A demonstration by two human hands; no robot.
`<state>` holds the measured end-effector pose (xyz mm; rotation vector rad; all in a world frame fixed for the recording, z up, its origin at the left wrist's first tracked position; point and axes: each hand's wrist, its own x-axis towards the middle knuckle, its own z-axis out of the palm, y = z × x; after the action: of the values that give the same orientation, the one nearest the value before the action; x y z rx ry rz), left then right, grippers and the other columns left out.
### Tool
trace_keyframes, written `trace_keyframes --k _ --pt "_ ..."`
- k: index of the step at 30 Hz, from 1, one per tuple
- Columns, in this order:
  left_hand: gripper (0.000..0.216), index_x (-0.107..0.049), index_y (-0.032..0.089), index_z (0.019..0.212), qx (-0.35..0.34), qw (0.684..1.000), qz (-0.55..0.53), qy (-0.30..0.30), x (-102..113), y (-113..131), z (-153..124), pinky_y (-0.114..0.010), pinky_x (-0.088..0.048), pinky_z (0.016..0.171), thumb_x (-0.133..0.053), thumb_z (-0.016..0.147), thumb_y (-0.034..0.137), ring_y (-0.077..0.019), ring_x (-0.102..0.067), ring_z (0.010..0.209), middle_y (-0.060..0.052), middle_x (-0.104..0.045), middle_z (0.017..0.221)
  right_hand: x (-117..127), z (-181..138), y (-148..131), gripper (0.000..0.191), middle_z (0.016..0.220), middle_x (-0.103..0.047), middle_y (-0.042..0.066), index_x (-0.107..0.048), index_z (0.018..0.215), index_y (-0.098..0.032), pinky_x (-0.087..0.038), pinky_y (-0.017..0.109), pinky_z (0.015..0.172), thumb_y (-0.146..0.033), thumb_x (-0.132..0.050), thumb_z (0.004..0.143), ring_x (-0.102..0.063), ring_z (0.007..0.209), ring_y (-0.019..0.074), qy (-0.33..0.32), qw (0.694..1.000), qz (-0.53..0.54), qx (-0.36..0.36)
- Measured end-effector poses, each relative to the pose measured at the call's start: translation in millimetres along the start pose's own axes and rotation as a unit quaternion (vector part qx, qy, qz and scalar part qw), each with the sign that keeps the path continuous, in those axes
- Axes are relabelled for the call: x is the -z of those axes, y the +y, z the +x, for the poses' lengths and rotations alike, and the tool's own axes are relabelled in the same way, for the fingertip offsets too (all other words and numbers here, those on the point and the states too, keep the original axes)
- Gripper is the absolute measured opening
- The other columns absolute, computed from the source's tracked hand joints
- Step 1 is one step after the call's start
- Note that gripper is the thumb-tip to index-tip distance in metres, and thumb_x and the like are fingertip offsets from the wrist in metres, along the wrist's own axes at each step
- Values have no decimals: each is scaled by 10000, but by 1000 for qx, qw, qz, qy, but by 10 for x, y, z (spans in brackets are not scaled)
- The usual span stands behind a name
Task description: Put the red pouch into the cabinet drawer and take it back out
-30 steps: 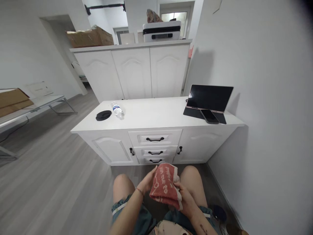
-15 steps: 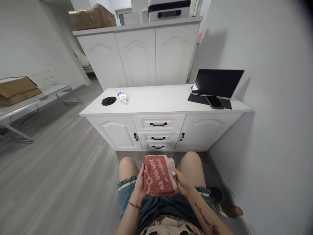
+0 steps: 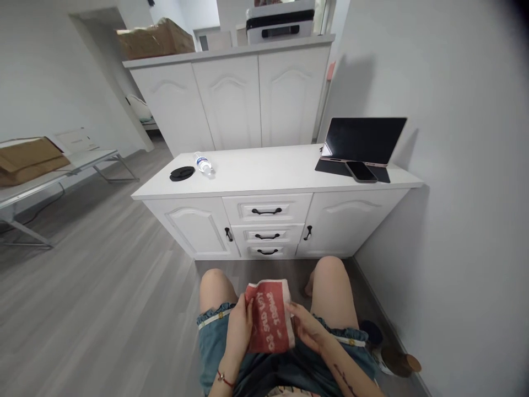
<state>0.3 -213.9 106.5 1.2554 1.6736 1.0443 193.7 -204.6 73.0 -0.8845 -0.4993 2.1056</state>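
Holding folded red towel (image 3: 269, 317), both hands.

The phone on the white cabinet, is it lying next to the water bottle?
No, the phone lies at the cabinet's right end by the tablet, far from the bottle.

A home room — white sideboard (image 3: 273, 182), wood-look floor (image 3: 95, 298), tablet (image 3: 363, 140) and phone (image 3: 361, 171).

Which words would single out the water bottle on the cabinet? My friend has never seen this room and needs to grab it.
Find the low white cabinet with three black-handled drawers against the right wall. At its left end lies a small clear water bottle on its side, blue label showing. Its only close neighbour is a flat black round disc; the tablet and phone sit at the far end.
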Motion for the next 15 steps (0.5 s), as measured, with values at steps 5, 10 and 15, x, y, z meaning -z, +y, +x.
trace_keyframes --k 5,10,15 --pt "260 -558 213 786 -43 999 23 0 -122 63 165 -306 -427 680 -457 880 434 -212 -589 689 -30 -640 724 86 176 -69 375 863 -749 78 -698 949 -152 -478 410 923 -398 -777 677 -690 906 255 -2 999 -26 -30" --pt "295 -595 194 831 -42 999 -11 -31 -262 52 508 -308 -442 732 -487 863 467 -215 -594 762 -38 -658 787 235 362 -206 252 809 -748 47 -720 823 -194 -509 411 871 -391 -762 671 -699 825 261 -2 995 -95 -36" --pt "350 -593 178 1001 28 989 -105 -96 -421 -198 1073 -333 -457 822 -622 774 442 -232 -627 886 -84 -685 946 342 646 -600 378 834 -736 92 -703 953 -160 -540 422 807 -414 -742 677 -697 803 267 36 990 -137 2"
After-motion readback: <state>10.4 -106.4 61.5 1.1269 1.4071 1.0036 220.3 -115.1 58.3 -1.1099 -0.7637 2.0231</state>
